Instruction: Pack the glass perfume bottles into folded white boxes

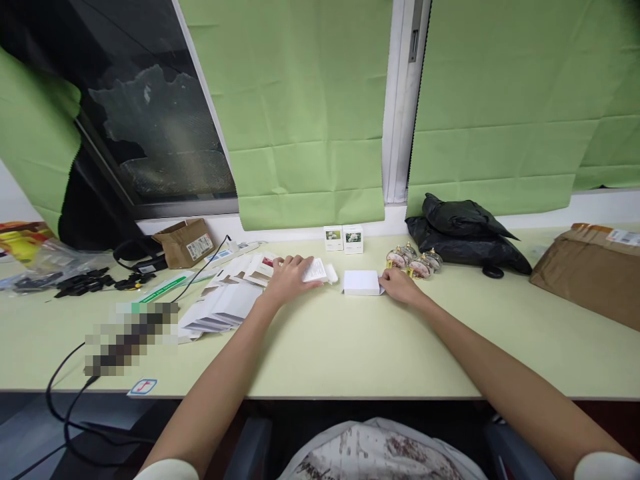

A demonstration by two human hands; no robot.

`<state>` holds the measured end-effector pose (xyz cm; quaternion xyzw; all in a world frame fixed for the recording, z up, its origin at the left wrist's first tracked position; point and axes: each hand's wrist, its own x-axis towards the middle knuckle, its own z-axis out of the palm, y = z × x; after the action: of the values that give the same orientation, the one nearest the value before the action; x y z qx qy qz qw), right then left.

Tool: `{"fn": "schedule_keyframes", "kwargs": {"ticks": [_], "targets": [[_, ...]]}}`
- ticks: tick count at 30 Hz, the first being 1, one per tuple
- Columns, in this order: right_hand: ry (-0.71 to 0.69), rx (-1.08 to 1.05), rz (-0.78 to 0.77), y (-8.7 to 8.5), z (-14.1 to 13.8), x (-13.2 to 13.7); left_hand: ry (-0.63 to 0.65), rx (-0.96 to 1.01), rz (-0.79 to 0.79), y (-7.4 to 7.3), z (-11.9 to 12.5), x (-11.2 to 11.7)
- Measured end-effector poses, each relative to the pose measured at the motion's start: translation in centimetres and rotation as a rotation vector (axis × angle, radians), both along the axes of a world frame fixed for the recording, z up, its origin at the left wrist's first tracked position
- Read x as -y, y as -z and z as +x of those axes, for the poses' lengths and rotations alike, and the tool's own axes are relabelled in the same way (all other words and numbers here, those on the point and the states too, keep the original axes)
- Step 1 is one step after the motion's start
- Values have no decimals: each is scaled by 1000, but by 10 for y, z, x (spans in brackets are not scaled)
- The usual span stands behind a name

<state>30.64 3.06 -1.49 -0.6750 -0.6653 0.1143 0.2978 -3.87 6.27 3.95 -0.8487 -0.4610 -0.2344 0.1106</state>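
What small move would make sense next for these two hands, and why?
Probably slide the flat printed sheet under the left hand toward the white box that the right hand touches: they lie side by side, slightly apart, each with a hand on it.

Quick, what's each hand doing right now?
Left hand: open, flat on a printed white sheet.
Right hand: touching the small white box; grip cannot be told.

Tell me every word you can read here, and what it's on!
Nothing reads clearly.
Sticker on table edge: one red mark, blurred.
Shipping label on right brown box: too small.
White label on left cardboard box: too small.
Leaflet under left hand: print too small.
Two flower-picture boxes: too small.
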Motion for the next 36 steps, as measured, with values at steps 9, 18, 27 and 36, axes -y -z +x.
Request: {"fn": "schedule_keyframes", "kwargs": {"ticks": [9, 18, 27, 36], "targets": [[27, 54, 266, -6, -9, 7, 138, 1049, -501, 9, 34, 4], [-265, -93, 468, -22, -26, 26, 257, 1429, -1130, 17, 57, 15], [-500, -735, 62, -17, -60, 41, 473, 1507, -1143, 7, 67, 33], [-426, -1010, 157, -17, -58, 32, 557, 1414, -1203, 14, 77, 44]]}}
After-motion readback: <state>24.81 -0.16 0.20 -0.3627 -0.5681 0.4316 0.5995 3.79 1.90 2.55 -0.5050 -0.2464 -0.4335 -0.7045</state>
